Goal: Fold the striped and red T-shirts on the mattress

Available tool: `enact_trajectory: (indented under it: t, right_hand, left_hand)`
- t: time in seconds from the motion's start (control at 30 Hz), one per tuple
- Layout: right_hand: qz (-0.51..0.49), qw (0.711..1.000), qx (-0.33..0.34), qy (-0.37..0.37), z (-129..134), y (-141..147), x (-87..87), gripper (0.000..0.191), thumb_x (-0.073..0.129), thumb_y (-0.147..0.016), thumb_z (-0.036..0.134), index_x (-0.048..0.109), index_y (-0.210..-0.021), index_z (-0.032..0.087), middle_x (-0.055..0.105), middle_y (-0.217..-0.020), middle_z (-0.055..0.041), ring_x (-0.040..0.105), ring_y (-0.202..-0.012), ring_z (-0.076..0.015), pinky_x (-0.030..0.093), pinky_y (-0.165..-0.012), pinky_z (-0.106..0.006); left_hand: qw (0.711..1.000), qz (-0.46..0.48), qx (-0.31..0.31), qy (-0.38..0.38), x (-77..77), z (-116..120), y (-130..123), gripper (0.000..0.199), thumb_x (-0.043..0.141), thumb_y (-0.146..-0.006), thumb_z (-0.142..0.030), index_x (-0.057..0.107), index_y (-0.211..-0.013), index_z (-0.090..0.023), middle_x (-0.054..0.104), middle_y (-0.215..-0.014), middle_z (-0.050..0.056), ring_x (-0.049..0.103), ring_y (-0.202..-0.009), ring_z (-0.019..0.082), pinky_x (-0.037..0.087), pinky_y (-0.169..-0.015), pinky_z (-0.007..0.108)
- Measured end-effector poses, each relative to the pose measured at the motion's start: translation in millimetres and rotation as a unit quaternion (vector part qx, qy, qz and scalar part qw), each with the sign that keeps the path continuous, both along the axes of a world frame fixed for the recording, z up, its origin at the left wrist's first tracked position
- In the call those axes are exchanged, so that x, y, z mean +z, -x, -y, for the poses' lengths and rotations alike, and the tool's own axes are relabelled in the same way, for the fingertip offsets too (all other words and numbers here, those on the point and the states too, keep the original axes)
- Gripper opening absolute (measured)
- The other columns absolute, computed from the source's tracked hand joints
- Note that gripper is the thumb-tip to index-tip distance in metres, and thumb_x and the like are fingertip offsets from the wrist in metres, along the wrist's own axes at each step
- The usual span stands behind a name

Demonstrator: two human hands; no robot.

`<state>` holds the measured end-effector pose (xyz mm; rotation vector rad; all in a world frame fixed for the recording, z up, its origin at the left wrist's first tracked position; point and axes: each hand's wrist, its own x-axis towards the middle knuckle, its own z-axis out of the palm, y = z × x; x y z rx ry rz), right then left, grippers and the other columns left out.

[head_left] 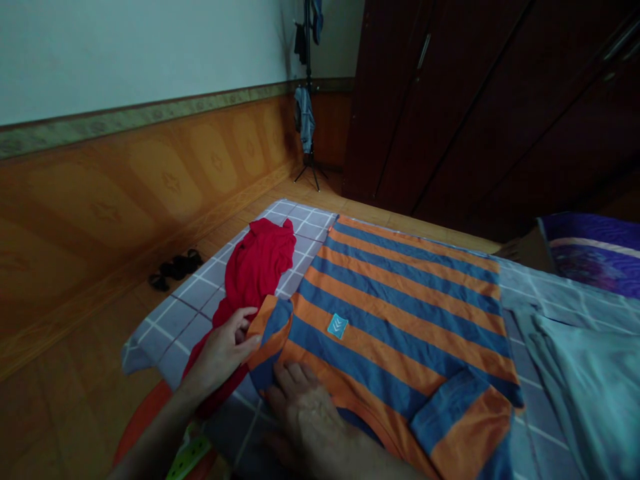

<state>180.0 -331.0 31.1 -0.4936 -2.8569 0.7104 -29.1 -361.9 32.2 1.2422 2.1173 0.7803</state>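
Observation:
An orange and blue striped T-shirt [400, 320] lies spread out on the checked cloth, its neck opening towards me and a small teal patch [338, 326] on its front. At the end of the left-hand sleeve [270, 327] is my left hand [225, 347], thumb and fingers apart, touching the sleeve's edge. My right hand [305, 403] rests on the shirt's shoulder beside the collar, fingers stretched over the fabric; its thumb is hard to make out. The other sleeve [465, 420] lies folded in over the shirt. Just beyond my left hand is a crumpled red garment [260, 260].
The grey checked cloth [175, 340] covers a raised surface. Pale folded clothes [590, 380] lie on the right, with a purple bundle [595, 253] behind. Part of a red-orange round object [143, 413] shows below left. A coat stand [308, 67] and dark wardrobe [450, 100] stand beyond.

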Motion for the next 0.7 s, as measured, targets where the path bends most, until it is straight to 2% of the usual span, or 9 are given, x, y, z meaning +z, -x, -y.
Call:
enact_trajectory:
  t: [0.1,0.17,0.27,0.33,0.43,0.5,0.6,0.63,0.7]
  right_hand:
    - [0.012,0.999,0.034,-0.032,2,1,-9.7,0.047,0.054,-0.084,0.049,0.056,-0.118,0.016,0.05,-0.132,-0.014,0.046,-0.118,-0.0291,0.04,-0.099,-0.043]
    - [0.013,0.999,0.038,-0.034,2,-1,-14.0,0.05,0.051,-0.086,0.049,0.054,-0.123,0.016,0.047,-0.136,-0.0146,0.043,-0.123,-0.0296,0.038,-0.102,-0.043]
    - [0.012,0.998,0.044,-0.05,2,-3,-15.1,0.049,0.051,-0.086,0.046,0.052,-0.125,0.016,0.048,-0.135,-0.0147,0.044,-0.122,-0.0288,0.039,-0.101,-0.042]
    - [0.002,0.997,0.043,-0.062,2,-6,-13.3,0.043,0.05,-0.087,0.038,0.052,-0.124,0.016,0.05,-0.133,-0.0138,0.048,-0.118,-0.0268,0.041,-0.099,-0.04]
    - [-0.011,0.998,0.047,-0.031,1,-18,-6.3,0.035,0.051,-0.086,0.029,0.054,-0.12,0.018,0.057,-0.125,-0.0093,0.055,-0.108,-0.022,0.047,-0.089,-0.031]
    - [0.001,0.999,0.045,0.012,-1,-33,2.8,0.028,0.054,-0.085,0.029,0.059,-0.111,0.02,0.063,-0.112,-0.0061,0.058,-0.099,-0.0198,0.049,-0.082,-0.027]
    - [0.017,0.995,-0.006,0.103,-10,-55,20.2,0.015,0.052,-0.085,0.024,0.064,-0.094,0.021,0.066,-0.094,-0.0025,0.06,-0.088,-0.0157,0.048,-0.075,-0.022]
    - [0.012,0.99,-0.042,0.132,-16,-60,25.2,0.015,0.051,-0.086,0.021,0.065,-0.091,0.021,0.066,-0.091,-0.0016,0.061,-0.083,-0.0142,0.047,-0.073,-0.021]
    - [-0.005,0.978,-0.13,0.161,-34,-64,31.5,0.019,0.047,-0.087,0.019,0.066,-0.088,0.021,0.067,-0.087,-0.0016,0.062,-0.077,-0.0134,0.046,-0.07,-0.021]
  left_hand:
    - [0.999,0.019,-0.001,-0.034,2.1,-7,2,0.039,0.047,-0.079,-0.028,0.052,-0.115,-0.016,0.066,-0.094,0.004,0.061,-0.074,0.015,0.048,-0.07,0.026]
    - [0.997,0.04,0.002,-0.062,8.9,-15,0,0.037,0.045,-0.078,-0.024,0.054,-0.112,-0.015,0.067,-0.095,0.004,0.062,-0.076,0.015,0.048,-0.069,0.025]
    - [0.995,0.045,-0.006,-0.087,24.0,-28,-20,0.037,0.043,-0.077,-0.022,0.056,-0.111,-0.016,0.067,-0.094,0.004,0.062,-0.073,0.015,0.049,-0.064,0.024]
    - [0.994,0.055,-0.054,-0.08,32.1,-35,-43,0.038,0.043,-0.078,-0.022,0.058,-0.112,-0.016,0.067,-0.093,0.005,0.061,-0.07,0.013,0.048,-0.062,0.022]
    - [0.977,0.088,-0.186,-0.058,36.0,-36,-69,0.048,0.045,-0.08,-0.021,0.049,-0.128,-0.02,0.065,-0.108,0.005,0.058,-0.065,0.01,0.048,-0.06,0.021]
    - [0.976,0.053,-0.203,-0.065,34.2,-33,-72,0.05,0.045,-0.082,-0.021,0.044,-0.133,-0.022,0.062,-0.114,0.005,0.057,-0.067,0.009,0.047,-0.063,0.021]
    - [0.984,-0.03,-0.17,-0.049,30.4,-21,-60,0.034,0.041,-0.087,-0.022,0.056,-0.117,-0.022,0.065,-0.101,0.003,0.059,-0.076,0.012,0.047,-0.07,0.022]
    - [0.981,-0.053,-0.184,-0.031,29.5,-16,-55,0.029,0.042,-0.087,-0.023,0.059,-0.11,-0.022,0.065,-0.097,0.003,0.059,-0.079,0.013,0.047,-0.073,0.023]
    - [0.963,-0.098,-0.253,0.009,27.5,-4,-48,0.023,0.048,-0.085,-0.023,0.061,-0.103,-0.022,0.063,-0.097,0.003,0.058,-0.089,0.016,0.046,-0.081,0.026]
